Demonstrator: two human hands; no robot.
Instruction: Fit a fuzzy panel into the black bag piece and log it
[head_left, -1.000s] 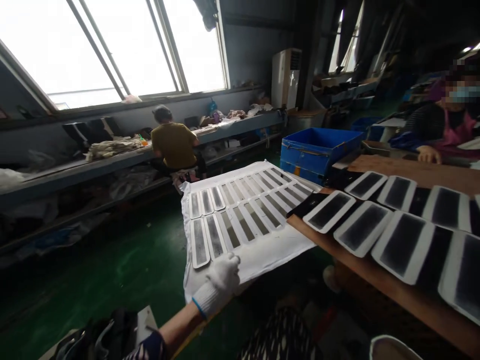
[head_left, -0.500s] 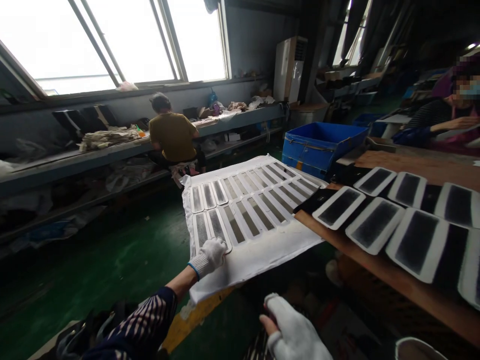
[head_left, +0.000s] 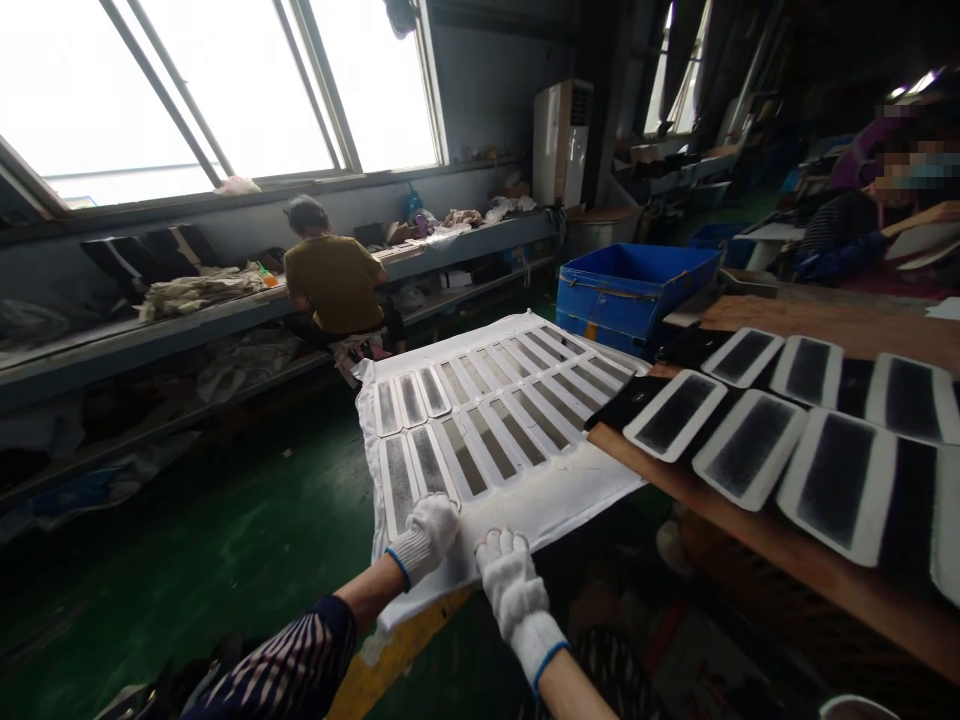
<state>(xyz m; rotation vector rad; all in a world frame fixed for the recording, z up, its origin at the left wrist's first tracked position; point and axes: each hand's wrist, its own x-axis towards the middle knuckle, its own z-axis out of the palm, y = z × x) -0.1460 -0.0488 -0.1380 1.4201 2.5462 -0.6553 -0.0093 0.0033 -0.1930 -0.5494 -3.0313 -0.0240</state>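
Observation:
My left hand (head_left: pixel 431 530), in a white knit glove, has its fingers curled at the near end of a white-bordered grey panel (head_left: pixel 431 462). That panel lies in the near row on a white cloth-covered frame (head_left: pixel 555 490); more such panels fill the frame's left end. Long slots (head_left: pixel 491 438) run across the rest of it. My right hand (head_left: pixel 506 575), gloved too, rests on the near edge of the cloth, its fingers stretched forward with nothing visible in them. The undersides of both hands' fingers are hidden.
Right of the frame, dark panels with white borders (head_left: pixel 750 450) lie in rows on a brown-edged table (head_left: pixel 697 515). A blue bin (head_left: pixel 611 300) stands behind. One person (head_left: pixel 330 285) sits at the long bench (head_left: pixel 450 250); another (head_left: pixel 847 235) is at far right.
My right hand has come from the bottom of the view up and left to the cloth's near edge. My left hand stays at the panel's near end. The view has shifted slightly.

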